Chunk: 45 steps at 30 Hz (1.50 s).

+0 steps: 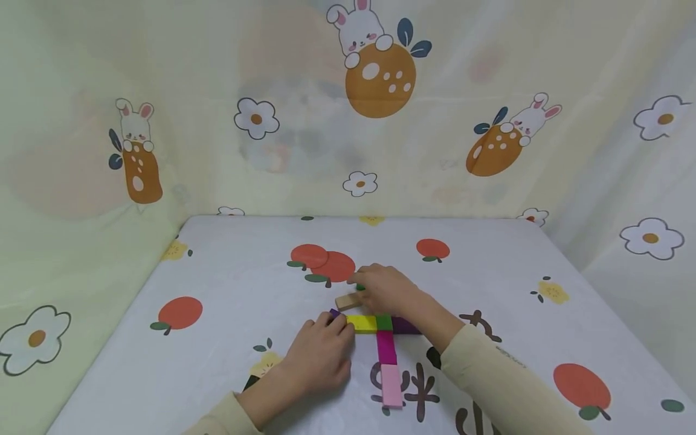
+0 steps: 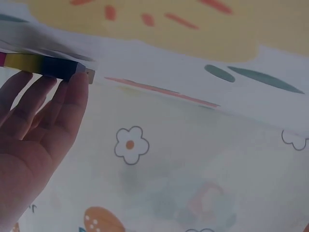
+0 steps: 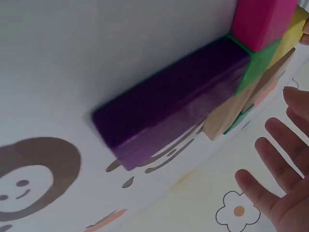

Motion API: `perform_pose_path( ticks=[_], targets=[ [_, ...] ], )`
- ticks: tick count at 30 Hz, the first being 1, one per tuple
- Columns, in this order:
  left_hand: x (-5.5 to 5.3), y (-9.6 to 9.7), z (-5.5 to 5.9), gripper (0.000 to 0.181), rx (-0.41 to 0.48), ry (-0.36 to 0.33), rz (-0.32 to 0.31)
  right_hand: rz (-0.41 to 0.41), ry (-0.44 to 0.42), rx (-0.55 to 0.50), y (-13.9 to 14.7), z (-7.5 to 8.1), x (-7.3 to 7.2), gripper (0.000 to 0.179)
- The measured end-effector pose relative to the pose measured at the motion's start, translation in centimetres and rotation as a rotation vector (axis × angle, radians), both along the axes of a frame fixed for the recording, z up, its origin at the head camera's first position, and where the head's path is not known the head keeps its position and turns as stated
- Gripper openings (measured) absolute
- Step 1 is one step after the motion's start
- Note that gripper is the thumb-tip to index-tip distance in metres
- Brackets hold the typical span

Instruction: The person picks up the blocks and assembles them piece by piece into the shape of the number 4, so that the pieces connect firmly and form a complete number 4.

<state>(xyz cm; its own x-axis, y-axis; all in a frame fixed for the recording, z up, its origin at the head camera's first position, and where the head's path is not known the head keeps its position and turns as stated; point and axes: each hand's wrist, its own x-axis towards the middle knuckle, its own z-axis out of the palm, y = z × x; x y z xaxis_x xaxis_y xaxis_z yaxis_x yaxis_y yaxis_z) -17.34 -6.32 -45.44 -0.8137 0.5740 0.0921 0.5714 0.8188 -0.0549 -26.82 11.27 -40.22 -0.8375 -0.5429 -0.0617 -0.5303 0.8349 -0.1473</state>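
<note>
Toy blocks lie in a T on the cloth: a yellow block (image 1: 363,324), a small green block (image 1: 383,323) and a purple block (image 1: 405,326) across, with a magenta block (image 1: 386,347) and a pink block (image 1: 392,385) down. My left hand (image 1: 322,353) rests at the row's left end, fingertips touching a dark blue-purple block (image 2: 60,67). Behind the row, a tan block (image 1: 347,301) lies at a slant. My right hand (image 1: 388,293) is over it and a green piece (image 1: 360,287), fingers spread; in the right wrist view nothing sits between them. A second tan block (image 3: 224,115) shows there.
A white cloth (image 1: 234,284) printed with fruit and brown characters covers the table. Pale printed curtains (image 1: 304,163) hang along the back and both sides.
</note>
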Motion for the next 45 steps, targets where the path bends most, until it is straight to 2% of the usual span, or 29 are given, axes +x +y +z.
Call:
perform_pose_path(
  ticks=[7, 12, 24, 33, 45],
  targets=[
    [0.1, 0.1, 0.2, 0.047, -0.005, -0.004, 0.003, -0.012, -0.078, -0.047, -0.8, -0.3, -0.3, 0.037],
    [0.3, 0.3, 0.3, 0.049, -0.005, -0.014, 0.008, 0.003, -0.108, -0.027, -1.6, -0.7, -0.4, 0.033],
    [0.2, 0.2, 0.3, 0.053, -0.009, 0.004, 0.006, 0.078, 0.022, 0.104, -2.5, -1.5, -0.7, 0.023],
    [0.3, 0.1, 0.2, 0.053, -0.003, 0.0, 0.008, 0.106, 0.055, 0.139, -2.8, -1.5, -0.4, 0.02],
    [0.4, 0.1, 0.3, 0.053, -0.003, 0.009, 0.007, 0.116, 0.042, 0.131, -2.8, -1.0, -0.5, 0.02]
  ],
)
